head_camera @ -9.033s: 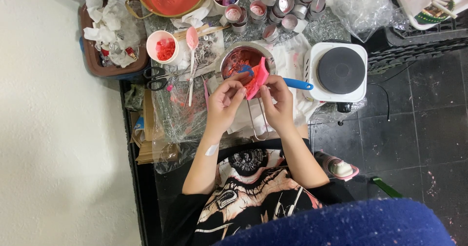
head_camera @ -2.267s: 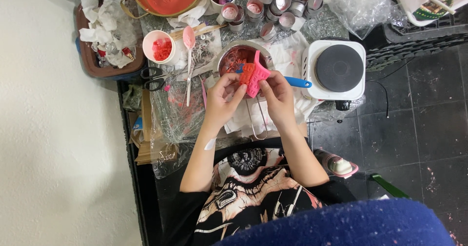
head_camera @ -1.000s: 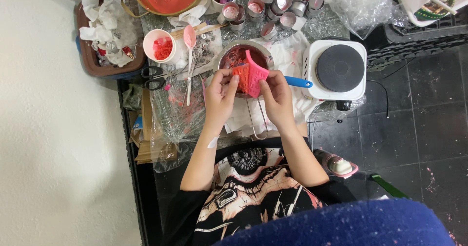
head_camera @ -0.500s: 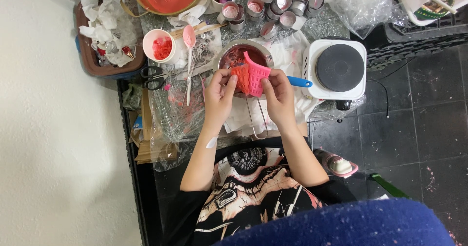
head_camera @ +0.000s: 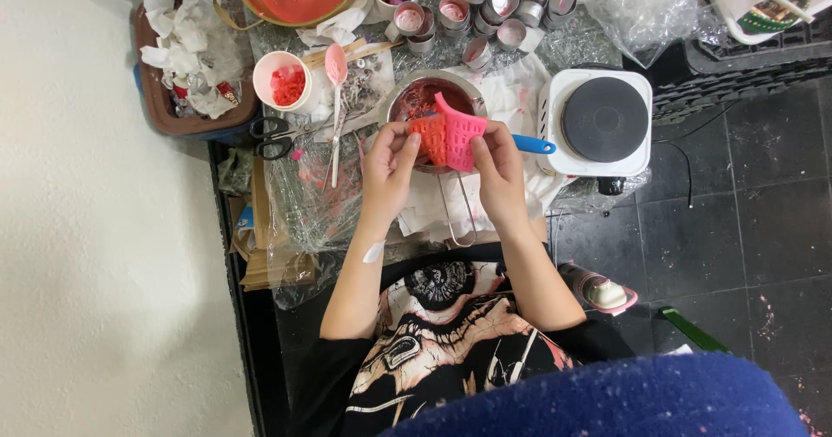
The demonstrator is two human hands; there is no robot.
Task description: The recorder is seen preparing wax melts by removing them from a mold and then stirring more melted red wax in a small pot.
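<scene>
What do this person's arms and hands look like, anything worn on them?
Both forearms are bare, with no gloves. The left hand and right hand show no rings or watch that I can make out. A small white plaster sits on the left forearm. Short black sleeves belong to a printed T-shirt.

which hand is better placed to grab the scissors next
Left, probably. The left hand grips the pink mold on the side nearer the scissors, which lie beyond it. The right hand holds the mold's far side, toward the hot plate.
</scene>
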